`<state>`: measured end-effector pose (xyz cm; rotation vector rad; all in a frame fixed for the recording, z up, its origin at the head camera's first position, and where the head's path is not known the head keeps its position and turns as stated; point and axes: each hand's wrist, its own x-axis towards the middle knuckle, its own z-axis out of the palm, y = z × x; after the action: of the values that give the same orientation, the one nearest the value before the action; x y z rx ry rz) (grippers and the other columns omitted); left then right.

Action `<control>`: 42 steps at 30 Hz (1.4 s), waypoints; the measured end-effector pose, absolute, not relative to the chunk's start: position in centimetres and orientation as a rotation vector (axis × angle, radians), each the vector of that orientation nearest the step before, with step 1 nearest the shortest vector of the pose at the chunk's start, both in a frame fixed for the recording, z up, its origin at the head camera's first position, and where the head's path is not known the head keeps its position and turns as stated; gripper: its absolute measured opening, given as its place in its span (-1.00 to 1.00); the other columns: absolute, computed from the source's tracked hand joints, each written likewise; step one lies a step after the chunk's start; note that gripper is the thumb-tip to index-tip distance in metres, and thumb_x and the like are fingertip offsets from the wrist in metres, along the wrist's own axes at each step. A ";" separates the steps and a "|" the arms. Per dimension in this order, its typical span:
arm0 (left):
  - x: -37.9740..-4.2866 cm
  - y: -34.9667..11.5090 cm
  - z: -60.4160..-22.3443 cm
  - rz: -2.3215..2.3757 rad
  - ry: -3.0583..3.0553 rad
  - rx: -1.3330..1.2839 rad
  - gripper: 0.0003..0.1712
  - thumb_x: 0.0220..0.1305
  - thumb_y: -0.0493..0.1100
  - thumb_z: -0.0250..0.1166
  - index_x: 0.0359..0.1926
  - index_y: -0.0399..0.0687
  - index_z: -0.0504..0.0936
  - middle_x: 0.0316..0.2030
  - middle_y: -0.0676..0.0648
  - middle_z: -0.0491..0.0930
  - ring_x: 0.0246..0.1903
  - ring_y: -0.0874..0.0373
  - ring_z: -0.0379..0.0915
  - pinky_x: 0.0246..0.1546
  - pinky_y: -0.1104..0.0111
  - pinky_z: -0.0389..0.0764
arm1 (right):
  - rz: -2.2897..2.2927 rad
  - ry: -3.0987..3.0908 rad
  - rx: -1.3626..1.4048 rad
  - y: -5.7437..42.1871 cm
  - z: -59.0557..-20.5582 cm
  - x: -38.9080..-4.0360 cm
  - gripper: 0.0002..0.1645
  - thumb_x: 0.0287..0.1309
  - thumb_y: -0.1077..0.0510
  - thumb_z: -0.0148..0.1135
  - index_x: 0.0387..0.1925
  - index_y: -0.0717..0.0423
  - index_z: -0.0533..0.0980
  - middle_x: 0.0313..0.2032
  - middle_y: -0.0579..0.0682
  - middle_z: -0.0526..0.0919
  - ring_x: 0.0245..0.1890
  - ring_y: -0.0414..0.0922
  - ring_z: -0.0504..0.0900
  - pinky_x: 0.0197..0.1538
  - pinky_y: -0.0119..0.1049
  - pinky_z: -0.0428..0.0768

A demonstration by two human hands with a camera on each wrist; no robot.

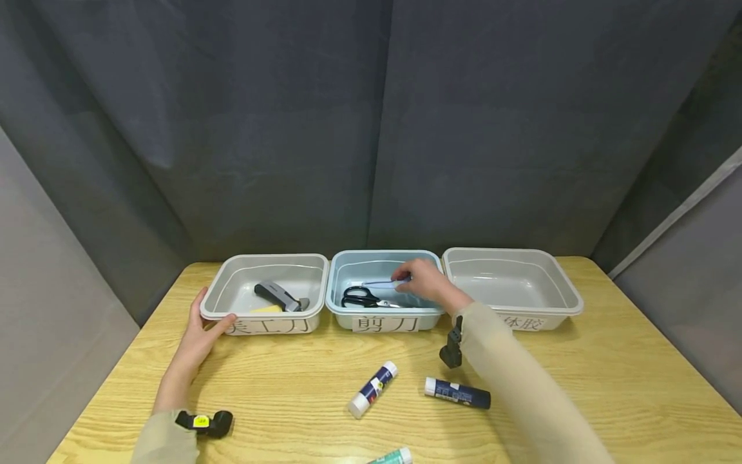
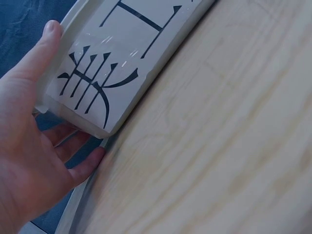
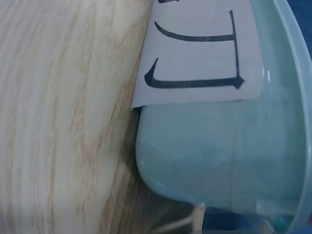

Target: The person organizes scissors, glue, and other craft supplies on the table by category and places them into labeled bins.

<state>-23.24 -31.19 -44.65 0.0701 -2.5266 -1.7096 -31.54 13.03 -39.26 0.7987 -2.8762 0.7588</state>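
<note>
My left hand (image 1: pixel 197 335) holds the front left corner of a grey plastic bin (image 1: pixel 232 265), its thumb along the rim and its fingers round the side. Inside that bin lie a grey and black utility knife (image 1: pixel 278 295) and a yellow item (image 1: pixel 266 309), partly hidden. Over the light blue middle bin (image 1: pixel 371 256), my right hand (image 1: pixel 422 281) pinches a slim light-blue tool (image 1: pixel 382 284) whose kind is unclear. Black-handled scissors (image 1: pixel 361 297) lie below it in the bin. The right wrist view shows only this bin's outer wall (image 3: pixel 195 146), not the hand.
A second grey bin (image 1: pixel 565 293) stands at the right. Two dark-blue glue sticks (image 1: pixel 373 389) (image 1: pixel 458 393) lie on the wooden table (image 1: pixel 278 386) before the bins. A green one (image 1: pixel 394 457) is cut off by the lower frame edge. Dark curtain (image 1: pixel 290 129) hangs behind.
</note>
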 end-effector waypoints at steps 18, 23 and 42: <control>-23.1 -31.1 -44.6 -1.720 -2.528 0.051 0.07 0.20 0.03 0.20 0.40 0.19 -0.44 0.39 -0.22 -0.17 0.28 -0.17 -0.13 0.26 -0.11 -0.14 | 0.720 -3.041 0.750 12.1 -40.7 -32.6 -0.80 -0.10 0.23 0.35 -0.32 0.11 0.62 -0.34 -0.05 0.66 -0.26 -0.13 0.58 -0.11 -0.25 0.51; -23.1 -31.1 -44.6 -1.721 -2.531 0.054 0.07 0.20 0.03 0.20 0.40 0.18 -0.44 0.39 -0.21 -0.18 0.29 -0.17 -0.14 0.26 -0.12 -0.15 | 0.712 -3.076 0.721 11.9 -40.8 -32.5 -0.83 -0.11 0.27 0.35 -0.35 0.13 0.60 -0.40 -0.04 0.62 -0.34 -0.15 0.53 -0.18 -0.26 0.50; -23.1 -31.3 -44.7 -1.721 -2.507 0.061 0.08 0.20 0.01 0.21 0.41 0.12 -0.43 0.38 -0.23 -0.14 0.27 -0.17 -0.08 0.26 -0.06 -0.10 | 0.523 -3.167 0.690 11.2 -40.8 -32.4 -0.94 0.01 0.26 0.26 -0.39 0.11 0.58 -0.45 -0.06 0.58 -0.40 -0.16 0.49 -0.24 -0.25 0.48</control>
<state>-23.12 -31.27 -44.72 0.0611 -2.5066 -1.7211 -32.43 11.21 -40.83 0.6904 -3.1675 0.5225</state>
